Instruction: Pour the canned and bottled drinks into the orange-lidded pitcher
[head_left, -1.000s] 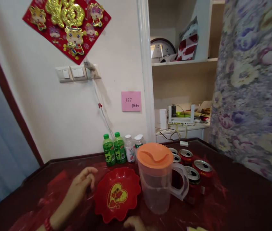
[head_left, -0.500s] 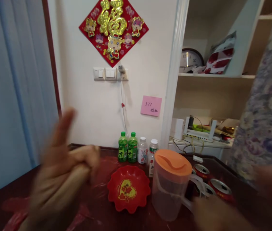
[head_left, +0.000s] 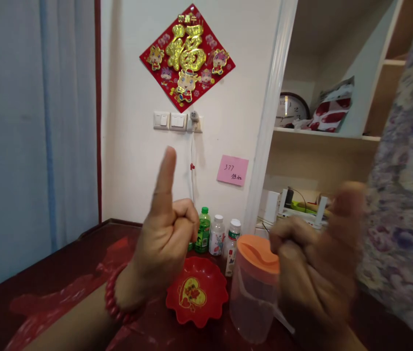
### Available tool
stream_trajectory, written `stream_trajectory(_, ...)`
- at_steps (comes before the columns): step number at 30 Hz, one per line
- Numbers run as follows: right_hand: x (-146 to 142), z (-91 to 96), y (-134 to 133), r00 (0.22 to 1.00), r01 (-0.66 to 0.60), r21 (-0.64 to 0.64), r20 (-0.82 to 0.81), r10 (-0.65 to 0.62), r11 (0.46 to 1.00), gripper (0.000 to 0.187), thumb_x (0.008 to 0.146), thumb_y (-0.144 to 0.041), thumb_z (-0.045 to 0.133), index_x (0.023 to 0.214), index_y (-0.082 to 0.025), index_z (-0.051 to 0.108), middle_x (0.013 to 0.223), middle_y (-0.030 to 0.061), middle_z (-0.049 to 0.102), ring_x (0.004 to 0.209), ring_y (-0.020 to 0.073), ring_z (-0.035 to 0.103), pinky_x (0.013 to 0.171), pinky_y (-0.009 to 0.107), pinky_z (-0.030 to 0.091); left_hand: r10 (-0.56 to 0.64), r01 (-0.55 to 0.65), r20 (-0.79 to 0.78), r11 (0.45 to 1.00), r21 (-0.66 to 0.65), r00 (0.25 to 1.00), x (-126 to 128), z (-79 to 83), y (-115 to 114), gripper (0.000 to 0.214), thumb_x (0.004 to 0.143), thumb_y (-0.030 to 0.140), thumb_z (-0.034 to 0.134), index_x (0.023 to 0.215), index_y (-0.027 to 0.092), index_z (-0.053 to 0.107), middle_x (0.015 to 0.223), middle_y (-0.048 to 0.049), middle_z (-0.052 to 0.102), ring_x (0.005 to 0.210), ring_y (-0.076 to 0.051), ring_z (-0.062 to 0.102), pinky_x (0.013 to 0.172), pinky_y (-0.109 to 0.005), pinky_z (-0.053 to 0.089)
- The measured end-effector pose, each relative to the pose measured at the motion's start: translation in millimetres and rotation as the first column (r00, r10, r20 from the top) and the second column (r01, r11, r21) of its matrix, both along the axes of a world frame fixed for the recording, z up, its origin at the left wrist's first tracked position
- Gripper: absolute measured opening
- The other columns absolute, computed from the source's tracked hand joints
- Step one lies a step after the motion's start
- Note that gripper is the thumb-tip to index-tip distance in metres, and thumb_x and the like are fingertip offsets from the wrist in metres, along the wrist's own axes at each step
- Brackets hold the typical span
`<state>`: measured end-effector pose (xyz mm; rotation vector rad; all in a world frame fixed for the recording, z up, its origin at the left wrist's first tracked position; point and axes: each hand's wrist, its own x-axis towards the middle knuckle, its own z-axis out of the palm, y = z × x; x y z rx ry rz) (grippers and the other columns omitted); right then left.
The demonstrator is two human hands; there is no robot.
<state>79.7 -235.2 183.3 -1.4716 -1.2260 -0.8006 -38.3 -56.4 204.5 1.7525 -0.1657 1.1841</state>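
The left hand (head_left: 164, 239), blurred half a second ago, is now steady and nearer the middle, one finger straight up, the rest curled, holding nothing. Beyond it lies the red plate (head_left: 197, 292). The right hand (head_left: 312, 263) has risen, blurred, fingers curled, thumb up, partly covering the orange-lidded pitcher (head_left: 252, 297).

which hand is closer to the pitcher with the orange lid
Right. The right hand is raised at the pitcher's right side, overlapping its lid edge in the picture. The left hand, index finger up, is off to the left, above the red dish's far side.
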Motion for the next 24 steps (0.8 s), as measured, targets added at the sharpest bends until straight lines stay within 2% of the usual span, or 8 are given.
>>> stream_trajectory(1, 3, 3.2, 12, 1.0, -0.002, 0.098, -0.015, 0.003, 0.995, 0.08, 0.1, -0.008, 0.028, 0.162, -0.036, -0.013, 0.074, -0.0044, 0.043, 0.063, 0.0158, 0.048, 0.066, 0.03, 0.046, -0.003, 0.003, 0.006, 1.0, 0.019, 1.0, 11, 4.4, 6, 0.097, 0.078, 0.014, 0.051, 0.162, 0.039, 0.011, 0.059, 0.008, 0.049, 0.051, -0.013, 0.041, 0.052, -0.025, 0.042)
stream_trajectory(3, 16, 5.7, 34, 0.987, -0.1, 0.082, -0.118, 0.109, 0.992, 0.082, 0.095, -0.007, 0.034, 0.164, -0.034, -0.001, 0.072, -0.0045, 0.044, 0.06, 0.0159, 0.046, 0.062, 0.029, 0.044, -0.034, 0.035, -0.071, 0.999, 0.0, 0.997, 28, 5.1, 21, 0.101, 0.076, 0.012, 0.05, 0.163, 0.033, 0.005, 0.056, 0.0084, 0.048, 0.049, -0.013, 0.04, 0.05, -0.025, 0.04)
stream_trajectory(6, 35, 3.7, 49, 0.891, -0.243, 0.007, -0.394, 0.226, 0.97, 0.088, 0.088, -0.006, 0.038, 0.165, -0.024, -0.001, 0.066, -0.0051, 0.046, 0.054, 0.0164, 0.042, 0.053, 0.027, 0.04, -0.118, 0.075, -0.232, 0.98, -0.186, 0.966, 46, -7.8, 42, 0.106, 0.071, 0.016, 0.052, 0.164, 0.026, 0.0, 0.052, 0.009, 0.047, 0.044, -0.011, 0.034, 0.043, -0.023, 0.03)
stream_trajectory(8, 42, 2.0, 50, 0.82, -0.317, 0.007, -0.5, 0.278, 0.948, 0.089, 0.087, -0.007, 0.038, 0.164, -0.021, -0.003, 0.064, -0.0054, 0.046, 0.05, 0.0156, 0.038, 0.045, 0.024, 0.033, -0.174, 0.084, -0.289, 0.95, -0.301, 0.941, 51, -17.3, 50, 0.11, 0.068, 0.017, 0.052, 0.163, 0.026, -0.002, 0.051, 0.0095, 0.047, 0.042, -0.01, 0.028, 0.04, -0.022, 0.021)
stream_trajectory(12, 45, 0.5, 44, 0.797, -0.329, -0.015, -0.54, 0.269, 0.944, 0.089, 0.088, -0.008, 0.039, 0.164, -0.025, -0.004, 0.064, -0.0055, 0.043, 0.049, 0.0139, 0.033, 0.042, 0.021, 0.024, -0.239, 0.124, -0.299, 0.926, -0.358, 0.924, 52, -24.6, 51, 0.112, 0.066, 0.016, 0.054, 0.163, 0.03, -0.001, 0.051, 0.0095, 0.047, 0.042, -0.01, 0.026, 0.041, -0.021, 0.017)
stream_trajectory(18, 47, -1.6, 46, 0.77, -0.332, -0.006, -0.579, 0.268, 0.943, 0.094, 0.084, -0.013, 0.044, 0.165, -0.024, -0.003, 0.062, -0.0056, 0.042, 0.05, 0.0143, 0.032, 0.044, 0.023, 0.024, -0.258, 0.134, -0.318, 0.922, -0.363, 0.912, 51, -20.0, 44, 0.108, 0.073, 0.009, 0.051, 0.163, 0.03, -0.004, 0.054, 0.0095, 0.047, 0.043, -0.008, 0.026, 0.043, -0.02, 0.018)
stream_trajectory(24, 48, 0.3, 44, 0.724, -0.339, 0.036, -0.628, 0.285, 0.94, 0.103, 0.075, -0.02, 0.05, 0.165, -0.031, 0.0, 0.062, -0.0056, 0.043, 0.049, 0.0141, 0.028, 0.043, 0.024, 0.021, -0.246, 0.121, -0.349, 0.932, -0.343, 0.904, 48, -16.5, 43, 0.104, 0.08, 0.003, 0.049, 0.163, 0.029, -0.008, 0.055, 0.0088, 0.047, 0.043, -0.008, 0.026, 0.045, -0.021, 0.016)
